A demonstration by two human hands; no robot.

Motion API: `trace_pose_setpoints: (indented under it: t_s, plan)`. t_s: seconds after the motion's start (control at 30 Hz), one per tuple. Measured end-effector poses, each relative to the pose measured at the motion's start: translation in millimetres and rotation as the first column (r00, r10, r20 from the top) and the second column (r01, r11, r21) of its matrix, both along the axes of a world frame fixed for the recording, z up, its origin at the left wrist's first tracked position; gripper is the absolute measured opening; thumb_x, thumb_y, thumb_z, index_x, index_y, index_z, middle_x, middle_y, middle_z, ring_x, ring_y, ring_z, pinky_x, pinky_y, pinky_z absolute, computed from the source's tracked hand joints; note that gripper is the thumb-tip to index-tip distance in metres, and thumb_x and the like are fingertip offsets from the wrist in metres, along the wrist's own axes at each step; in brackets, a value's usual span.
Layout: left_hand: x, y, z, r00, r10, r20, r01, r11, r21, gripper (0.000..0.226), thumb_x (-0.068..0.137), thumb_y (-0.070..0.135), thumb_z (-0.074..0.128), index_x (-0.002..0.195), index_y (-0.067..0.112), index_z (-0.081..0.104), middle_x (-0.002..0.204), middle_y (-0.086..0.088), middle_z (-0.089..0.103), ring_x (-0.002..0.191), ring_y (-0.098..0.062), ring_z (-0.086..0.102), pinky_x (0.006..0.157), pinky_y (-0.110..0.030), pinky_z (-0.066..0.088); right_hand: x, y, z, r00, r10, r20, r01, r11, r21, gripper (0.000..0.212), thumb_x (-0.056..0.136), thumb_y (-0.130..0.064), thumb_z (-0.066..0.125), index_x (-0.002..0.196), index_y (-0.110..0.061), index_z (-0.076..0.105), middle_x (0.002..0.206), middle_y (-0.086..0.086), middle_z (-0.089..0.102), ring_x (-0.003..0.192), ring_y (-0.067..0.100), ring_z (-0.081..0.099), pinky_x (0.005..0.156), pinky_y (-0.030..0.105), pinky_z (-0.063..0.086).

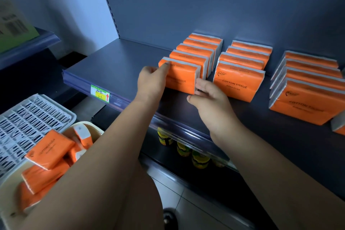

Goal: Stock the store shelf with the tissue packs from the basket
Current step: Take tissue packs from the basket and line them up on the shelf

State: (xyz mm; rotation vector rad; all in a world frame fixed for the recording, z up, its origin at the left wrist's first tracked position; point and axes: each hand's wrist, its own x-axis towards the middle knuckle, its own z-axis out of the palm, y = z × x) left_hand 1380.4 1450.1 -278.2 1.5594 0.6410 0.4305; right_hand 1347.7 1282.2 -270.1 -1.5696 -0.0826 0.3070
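Orange tissue packs stand upright in three rows on the dark shelf [115, 65]. The front pack of the left row [182, 78] is held at both ends. My left hand [151, 82] grips its left end, index finger over the top corner. My right hand [209, 97] touches its right end with its fingertips, thumb free below. A middle row [239, 82] and a right row [306, 99] stand to the right. At lower left, a cream basket [11, 177] holds several loose orange packs [50, 148].
A white slatted crate [28, 117] sits behind the basket. The shelf's front rail carries a green and yellow price tag [100, 93]. Yellow-lidded jars [197, 158] stand on the shelf below. Another pack's corner [338, 126] shows at the right edge.
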Motion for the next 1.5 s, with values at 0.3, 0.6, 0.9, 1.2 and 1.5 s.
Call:
trace_pose_setpoints:
  t_s: [0.3, 0.6, 0.9, 1.2, 1.5]
  plan:
    - [-1.1, -2.0, -0.5, 0.999, -0.034, -0.020, 0.035, 0.995, 0.095, 0.027, 0.095, 0.043, 0.065, 0.088, 0.017, 0.060, 0.083, 0.000, 0.061, 0.077, -0.018, 0.057, 0.070, -0.032, 0.045, 0.6, -6.8, 5.5, 1.000, 0.001, 0.017, 0.000, 0.998, -0.061, 0.057, 0.098, -0.010, 0.065, 0.151, -0.025, 0.052, 0.146, -0.014, 0.056, 0.125, -0.005, 0.053, 0.079, 0.005, 0.039]
    - [-68.1, 17.1, 30.9, 1.000, -0.017, 0.005, 0.010, 0.774, 0.633, 0.048, 0.102, 0.039, 0.059, 0.141, 0.011, 0.057, 0.144, -0.003, 0.060, 0.134, -0.021, 0.052, 0.110, -0.030, 0.039, -47.7, 1.5, 23.6, 0.941, 0.078, 0.329, 0.019, 0.959, -0.283, 0.038, 0.100, -0.037, 0.063, 0.138, -0.030, 0.062, 0.133, -0.017, 0.061, 0.123, 0.000, 0.056, 0.104, 0.019, 0.041]
    - [-250.5, 75.5, -4.2, 0.963, 0.268, -0.025, -0.086, 0.392, 0.916, 0.055, 0.099, 0.044, 0.051, 0.133, 0.001, 0.059, 0.145, -0.018, 0.057, 0.140, -0.040, 0.043, 0.122, -0.050, 0.029, -126.7, 78.1, 28.1, 0.598, 0.553, 0.581, -0.152, 0.790, -0.594, 0.060, 0.099, -0.044, 0.052, 0.150, -0.012, 0.048, 0.157, 0.004, 0.047, 0.146, 0.017, 0.038, 0.120, 0.033, 0.031]
    - [-386.5, 133.1, -93.0, 0.794, 0.487, -0.364, 0.107, 0.476, 0.873, 0.066, 0.094, 0.050, 0.048, 0.131, -0.004, 0.059, 0.140, -0.027, 0.058, 0.138, -0.051, 0.041, 0.119, -0.057, 0.032, -204.0, 197.7, -38.2, 0.397, 0.854, 0.336, -0.360, 0.481, -0.799, 0.050, 0.102, -0.044, 0.052, 0.142, -0.015, 0.050, 0.155, 0.006, 0.044, 0.147, 0.025, 0.037, 0.118, 0.041, 0.032]
    - [-404.2, 144.6, -158.7, 0.729, 0.415, -0.545, 0.136, 0.692, 0.709, 0.050, 0.095, 0.045, 0.066, 0.125, 0.005, 0.061, 0.134, -0.014, 0.063, 0.137, -0.038, 0.044, 0.107, -0.048, 0.042, -188.0, 206.3, -125.6, 0.490, 0.870, -0.060, -0.455, 0.196, -0.869, 0.027, 0.094, -0.050, 0.055, 0.099, -0.023, 0.058, 0.103, -0.001, 0.061, 0.099, 0.028, 0.061, 0.078, 0.039, 0.049]
